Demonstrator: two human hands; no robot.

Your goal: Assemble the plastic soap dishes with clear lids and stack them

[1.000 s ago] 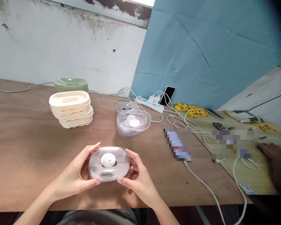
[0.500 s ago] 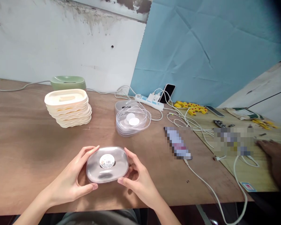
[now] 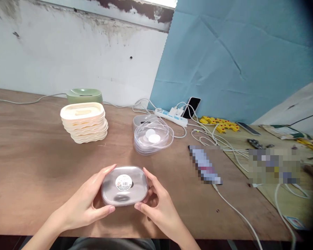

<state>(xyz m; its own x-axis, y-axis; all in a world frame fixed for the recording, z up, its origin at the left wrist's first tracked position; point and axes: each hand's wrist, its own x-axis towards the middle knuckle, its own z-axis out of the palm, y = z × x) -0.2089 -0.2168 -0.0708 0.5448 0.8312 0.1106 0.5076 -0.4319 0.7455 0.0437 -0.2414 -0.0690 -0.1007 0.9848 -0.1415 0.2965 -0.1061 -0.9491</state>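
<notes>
My left hand (image 3: 90, 199) and my right hand (image 3: 160, 206) hold a grey oval box (image 3: 139, 185) from its two sides. Thumbs press the near edge and fingers reach along the far corners. A clear cover seems to lie over its top, and a round white printed sticker (image 3: 123, 182) sits there. The underside of the box is hidden. Beyond it is a pile of clear oval plastic covers (image 3: 139, 144) with white round labels, in front of another grey box (image 3: 137, 119). Farther left stands a stack of cream oval trays or lids (image 3: 85, 126).
Behind the cream stack is a green oval box (image 3: 83, 93). White cables run to a power strip (image 3: 170, 117) by the wall. A phone (image 3: 191, 107) leans there; a blurred-out device (image 3: 205, 165) lies on the right. Yellow parts (image 3: 221, 124) are farther right.
The camera view has turned a little, so everything sits farther right and slightly lower. My grip on the box looks the same. Another person's hand at the right has mostly left the view.
</notes>
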